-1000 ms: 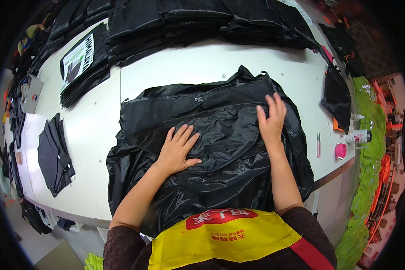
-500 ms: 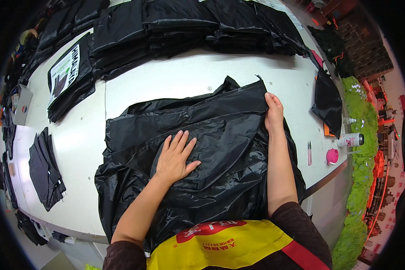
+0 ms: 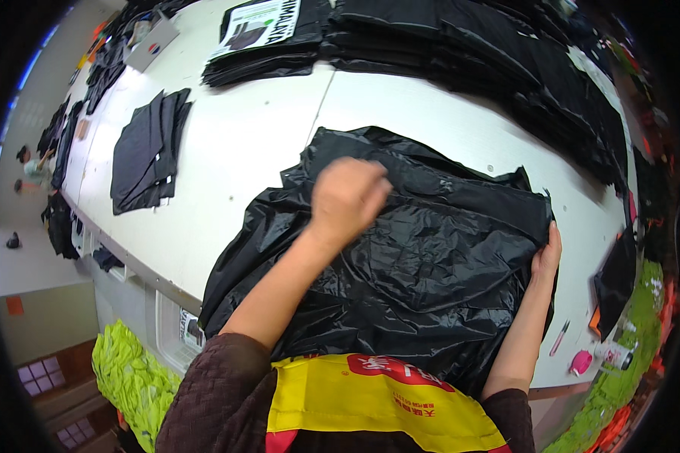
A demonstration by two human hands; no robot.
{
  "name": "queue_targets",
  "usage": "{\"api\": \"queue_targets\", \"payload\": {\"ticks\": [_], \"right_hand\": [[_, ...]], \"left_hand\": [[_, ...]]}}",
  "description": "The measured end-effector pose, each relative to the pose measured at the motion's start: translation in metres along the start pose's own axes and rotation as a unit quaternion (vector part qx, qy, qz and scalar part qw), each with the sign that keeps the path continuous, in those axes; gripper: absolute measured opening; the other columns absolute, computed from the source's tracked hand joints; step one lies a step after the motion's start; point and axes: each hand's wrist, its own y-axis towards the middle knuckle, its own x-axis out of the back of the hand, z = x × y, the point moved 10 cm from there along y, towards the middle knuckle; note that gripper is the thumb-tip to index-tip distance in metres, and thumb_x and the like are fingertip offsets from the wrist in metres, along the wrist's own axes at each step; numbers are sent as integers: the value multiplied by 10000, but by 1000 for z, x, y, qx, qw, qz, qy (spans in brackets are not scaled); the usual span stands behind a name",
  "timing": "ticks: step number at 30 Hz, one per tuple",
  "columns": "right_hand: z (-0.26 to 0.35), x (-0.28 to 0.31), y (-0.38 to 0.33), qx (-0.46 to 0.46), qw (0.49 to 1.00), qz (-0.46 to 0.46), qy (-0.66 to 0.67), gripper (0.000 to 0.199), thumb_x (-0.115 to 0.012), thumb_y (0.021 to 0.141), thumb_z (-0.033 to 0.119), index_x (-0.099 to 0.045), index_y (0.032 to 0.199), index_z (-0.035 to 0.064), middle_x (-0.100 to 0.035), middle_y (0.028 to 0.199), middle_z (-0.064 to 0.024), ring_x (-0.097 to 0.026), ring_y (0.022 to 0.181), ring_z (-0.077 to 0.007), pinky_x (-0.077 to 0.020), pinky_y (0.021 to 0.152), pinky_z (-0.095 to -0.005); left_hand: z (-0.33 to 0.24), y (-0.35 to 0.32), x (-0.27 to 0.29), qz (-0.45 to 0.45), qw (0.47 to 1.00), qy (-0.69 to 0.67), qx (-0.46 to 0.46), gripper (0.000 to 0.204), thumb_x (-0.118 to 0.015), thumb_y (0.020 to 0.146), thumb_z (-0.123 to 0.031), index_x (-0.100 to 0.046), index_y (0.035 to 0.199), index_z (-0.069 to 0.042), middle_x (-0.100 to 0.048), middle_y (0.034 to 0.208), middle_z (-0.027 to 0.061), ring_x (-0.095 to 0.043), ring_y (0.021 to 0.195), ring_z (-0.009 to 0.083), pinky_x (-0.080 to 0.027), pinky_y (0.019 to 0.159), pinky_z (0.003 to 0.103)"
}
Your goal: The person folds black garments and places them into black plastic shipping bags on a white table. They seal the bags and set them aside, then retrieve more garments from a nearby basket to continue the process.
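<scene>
Lying spread on the white table (image 3: 264, 158), a glossy black garment (image 3: 423, 264) is shown near the table's front edge. Its right edge is gripped by the right hand (image 3: 545, 257). The left hand (image 3: 347, 198) is held loosely curled above the garment's upper part; whether fabric is pinched cannot be told.
</scene>
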Motion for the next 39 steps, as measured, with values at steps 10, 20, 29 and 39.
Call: {"api": "queue_targets", "payload": {"ticks": [10, 20, 29, 39], "right_hand": [[6, -9, -2, 51, 998, 30, -1, 317, -513, 926, 263, -595, 1083, 1, -620, 1060, -81, -576, 963, -168, -421, 890, -288], [28, -25, -22, 37, 997, 42, -50, 274, -527, 918, 239, -597, 1061, 16, -622, 1046, -76, -577, 963, -162, -410, 918, -295], [5, -67, -119, 7, 993, -2, -119, 422, -622, 813, 61, -497, 1206, -26, -559, 1192, -140, -546, 1055, -218, -408, 942, -337], [45, -210, -212, 443, 643, 152, -606, 496, -474, 749, -58, -521, 1233, 43, -556, 1195, -143, -500, 1093, -326, -388, 888, -435]], "left_hand": [[181, -25, 6, -137, 833, -356, 401, 200, -666, 805, -109, -650, 954, 23, -629, 823, 41, -566, 731, 103, -459, 647, 221], [171, -23, 10, -121, 837, -392, 364, 240, -658, 830, -168, -637, 984, 16, -632, 840, 24, -553, 749, 88, -439, 673, 206], [92, -69, -2, 125, 825, -373, 407, 450, -746, 700, -177, -571, 1075, -2, -633, 940, 53, -589, 814, 132, -480, 723, 257], [-25, -27, -18, 44, 983, -150, 95, 654, -602, 690, 9, -438, 1314, -99, -602, 1000, 139, -616, 819, 256, -502, 718, 340]]}}
